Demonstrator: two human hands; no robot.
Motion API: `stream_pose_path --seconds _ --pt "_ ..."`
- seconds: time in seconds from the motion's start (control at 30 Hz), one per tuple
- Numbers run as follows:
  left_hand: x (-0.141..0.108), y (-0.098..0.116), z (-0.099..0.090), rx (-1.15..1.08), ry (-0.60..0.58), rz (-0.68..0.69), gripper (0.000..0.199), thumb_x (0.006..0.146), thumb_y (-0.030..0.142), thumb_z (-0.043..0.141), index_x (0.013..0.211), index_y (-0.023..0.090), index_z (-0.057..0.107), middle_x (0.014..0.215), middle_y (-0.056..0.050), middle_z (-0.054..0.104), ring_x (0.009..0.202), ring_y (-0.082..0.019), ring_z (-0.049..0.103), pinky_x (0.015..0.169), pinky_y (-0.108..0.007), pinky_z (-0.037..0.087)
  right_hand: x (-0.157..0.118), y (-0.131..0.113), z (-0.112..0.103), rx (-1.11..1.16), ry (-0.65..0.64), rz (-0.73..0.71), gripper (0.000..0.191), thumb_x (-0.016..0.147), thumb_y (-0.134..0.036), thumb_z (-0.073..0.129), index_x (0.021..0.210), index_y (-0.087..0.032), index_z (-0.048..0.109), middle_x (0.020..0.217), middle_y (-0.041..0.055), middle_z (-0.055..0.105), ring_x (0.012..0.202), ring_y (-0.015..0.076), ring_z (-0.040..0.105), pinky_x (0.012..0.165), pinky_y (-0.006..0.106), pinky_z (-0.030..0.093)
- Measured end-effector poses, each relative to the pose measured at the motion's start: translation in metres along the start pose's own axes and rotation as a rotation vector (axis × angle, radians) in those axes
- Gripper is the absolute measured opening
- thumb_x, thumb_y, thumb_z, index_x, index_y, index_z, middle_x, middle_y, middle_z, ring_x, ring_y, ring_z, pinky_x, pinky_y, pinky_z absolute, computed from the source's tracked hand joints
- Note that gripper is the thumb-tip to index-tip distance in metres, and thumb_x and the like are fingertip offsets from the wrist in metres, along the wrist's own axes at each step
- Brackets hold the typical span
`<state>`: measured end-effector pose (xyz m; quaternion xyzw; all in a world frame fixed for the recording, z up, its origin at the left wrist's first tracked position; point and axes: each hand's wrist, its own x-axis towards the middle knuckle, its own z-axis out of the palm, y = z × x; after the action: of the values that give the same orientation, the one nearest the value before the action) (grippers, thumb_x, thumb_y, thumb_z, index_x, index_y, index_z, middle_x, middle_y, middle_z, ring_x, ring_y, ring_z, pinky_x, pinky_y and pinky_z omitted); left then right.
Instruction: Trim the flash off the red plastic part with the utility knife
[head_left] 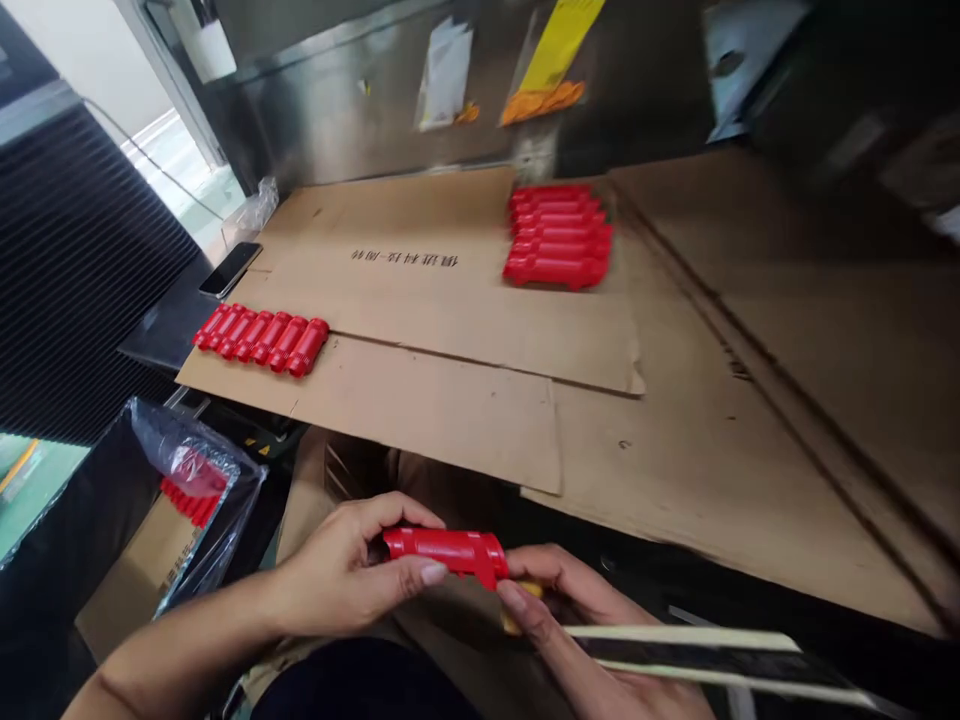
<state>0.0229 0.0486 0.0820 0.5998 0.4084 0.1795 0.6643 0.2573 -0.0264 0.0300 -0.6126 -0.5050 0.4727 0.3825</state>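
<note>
My left hand [360, 570] is closed around a red plastic tube [446, 550], the thumb along its near side and the fingers behind. The tube lies roughly level, above my lap and in front of the table edge. At its right end my right hand [577, 620] is closed, thumb and forefinger tips by the rim, around a small yellow object [517, 608]. The fingers cover most of that object, so its kind is unclear. Similar red tubes stand in a row [262, 338] at the table's left edge, and another group [561, 238] lies farther back.
Flattened cardboard sheets [420, 300] cover the table. A phone [231, 270] rests at its left corner. Below left stands a plastic-lined bin [247, 490] with red parts [193, 500] inside. Bags with a yellow label [561, 45] hang on the metal back wall.
</note>
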Motion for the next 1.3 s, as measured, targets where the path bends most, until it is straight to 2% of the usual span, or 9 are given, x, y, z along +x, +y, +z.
stream_pose_path --seconds 0.1,0.33,0.6,0.73,0.83,0.93,1.07,1.2,1.3 --pt "-0.019 -0.037 0.008 -0.291 0.163 -0.120 0.044 0.089 0.046 0.076 0.121 0.017 0.067 0.102 -0.008 0.070 0.085 -0.015 0.061 0.078 -0.028 0.046 0.009 -0.003 0.020 0.017 -0.087 0.012 0.041 0.095 -0.061 0.061 0.080 -0.026 0.075 0.064 -0.0001 0.068 0.054 0.0143 0.061 0.048 0.021 0.050" --pt "-0.033 -0.072 0.013 -0.521 0.544 -0.213 0.058 0.064 0.061 0.092 0.086 0.017 0.062 0.063 0.005 0.058 0.057 -0.007 0.048 0.056 -0.020 0.034 -0.004 0.000 0.058 0.067 -0.019 0.176 0.044 0.090 -0.065 0.066 0.075 -0.023 0.070 0.059 -0.0024 0.057 0.050 0.0128 0.049 0.047 0.023 0.040" --pt "-0.026 -0.077 0.014 -0.557 0.536 -0.232 0.060 0.070 0.073 0.081 0.077 0.020 0.054 0.054 0.008 0.049 0.048 -0.007 0.037 0.047 -0.020 0.025 -0.009 0.001 0.061 -0.023 0.013 0.104 0.040 0.094 -0.060 0.064 0.076 -0.025 0.069 0.060 -0.0031 0.060 0.050 0.0121 0.048 0.049 0.023 0.038" --pt "-0.030 -0.080 0.011 -0.382 0.548 0.007 0.040 0.083 0.055 0.081 0.089 0.018 0.066 0.080 -0.002 0.062 0.070 -0.013 0.054 0.062 -0.024 0.042 -0.007 0.001 0.062 -0.103 0.084 0.025 0.039 0.095 -0.057 0.064 0.073 -0.025 0.067 0.061 -0.0026 0.062 0.057 0.0149 0.057 0.060 0.024 0.048" --pt "-0.032 -0.083 0.013 -0.351 0.528 0.135 0.034 0.078 0.038 0.088 0.098 0.020 0.068 0.101 -0.007 0.064 0.084 -0.016 0.059 0.073 -0.027 0.048 -0.004 0.004 0.063 -0.116 0.101 -0.001 0.033 0.098 -0.053 0.062 0.079 -0.025 0.068 0.064 -0.0026 0.065 0.060 0.0161 0.063 0.062 0.024 0.051" --pt "-0.027 -0.085 0.018 -0.534 0.539 0.021 0.047 0.071 0.035 0.095 0.098 0.022 0.059 0.083 0.001 0.062 0.067 -0.010 0.054 0.060 -0.021 0.045 -0.003 0.007 0.064 -0.155 0.051 -0.125 0.027 0.098 -0.048 0.064 0.083 -0.026 0.071 0.068 -0.0028 0.069 0.058 0.0151 0.064 0.060 0.023 0.054" --pt "-0.017 -0.087 0.026 -0.691 0.680 -0.053 0.044 0.079 0.053 0.085 0.085 0.021 0.056 0.066 0.007 0.052 0.049 -0.006 0.041 0.043 -0.017 0.037 -0.008 0.009 0.067 -0.190 0.048 -0.221 0.027 0.098 -0.046 0.063 0.081 -0.027 0.072 0.069 -0.0038 0.070 0.054 0.0133 0.064 0.061 0.021 0.055" --pt "-0.015 -0.085 0.031 -0.737 0.730 -0.001 0.045 0.083 0.061 0.079 0.085 0.019 0.061 0.066 0.006 0.053 0.049 -0.006 0.043 0.044 -0.019 0.042 -0.013 0.011 0.072 -0.188 0.103 -0.199 0.027 0.099 -0.046 0.063 0.082 -0.027 0.071 0.064 -0.0047 0.067 0.049 0.0133 0.061 0.063 0.023 0.057" --pt "-0.015 -0.082 0.038 -0.808 0.728 0.006 0.048 0.075 0.050 0.091 0.101 0.019 0.064 0.075 0.005 0.060 0.060 -0.007 0.053 0.054 -0.018 0.047 -0.014 0.012 0.081 -0.236 0.136 -0.369 0.015 0.100 -0.033 0.064 0.090 -0.026 0.071 0.071 -0.0028 0.073 0.055 0.0137 0.068 0.060 0.021 0.057"
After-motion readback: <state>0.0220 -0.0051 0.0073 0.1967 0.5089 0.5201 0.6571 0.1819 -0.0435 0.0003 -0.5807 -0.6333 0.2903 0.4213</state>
